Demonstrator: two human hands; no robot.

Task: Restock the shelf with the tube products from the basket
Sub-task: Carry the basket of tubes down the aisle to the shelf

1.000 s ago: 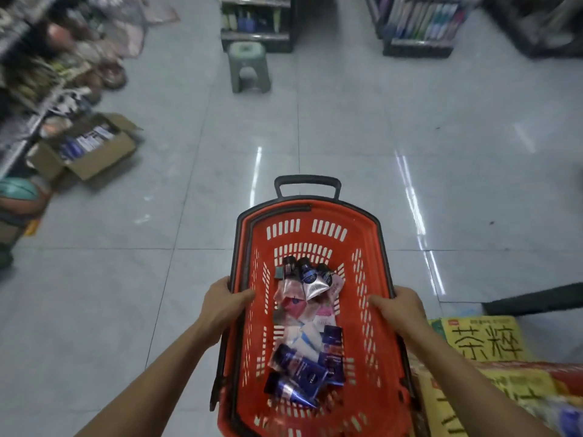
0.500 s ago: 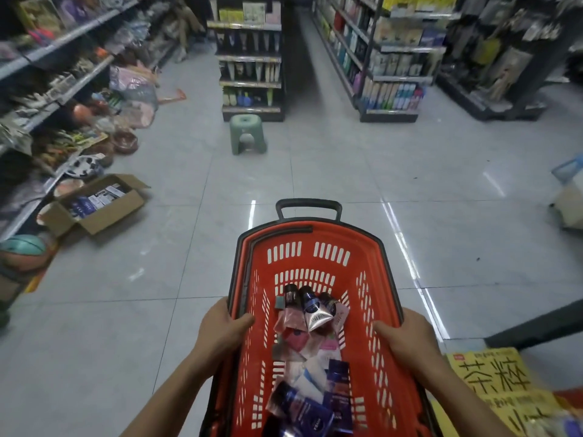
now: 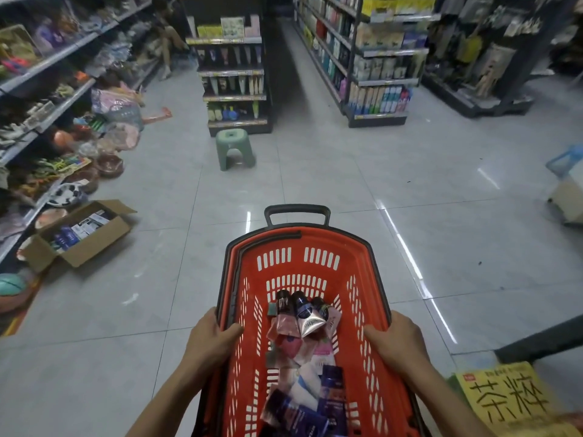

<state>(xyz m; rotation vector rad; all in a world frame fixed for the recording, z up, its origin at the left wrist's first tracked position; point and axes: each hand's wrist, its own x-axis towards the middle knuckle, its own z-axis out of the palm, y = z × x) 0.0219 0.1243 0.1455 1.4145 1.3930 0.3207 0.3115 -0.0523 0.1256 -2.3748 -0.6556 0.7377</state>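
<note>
Fingers [image 3: 232, 330] of both hands clamped on basket [image 3: 296, 247] rims — shelves nearer than before

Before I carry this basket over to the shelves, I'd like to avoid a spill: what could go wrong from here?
The green stool stands on the floor straight ahead, so you might trip on it. The open cardboard box juts out from the left shelving, narrowing that side. The tubes lie loose in the red basket, which your left hand and right hand grip by the rims; tilting it could slide them around.
</note>
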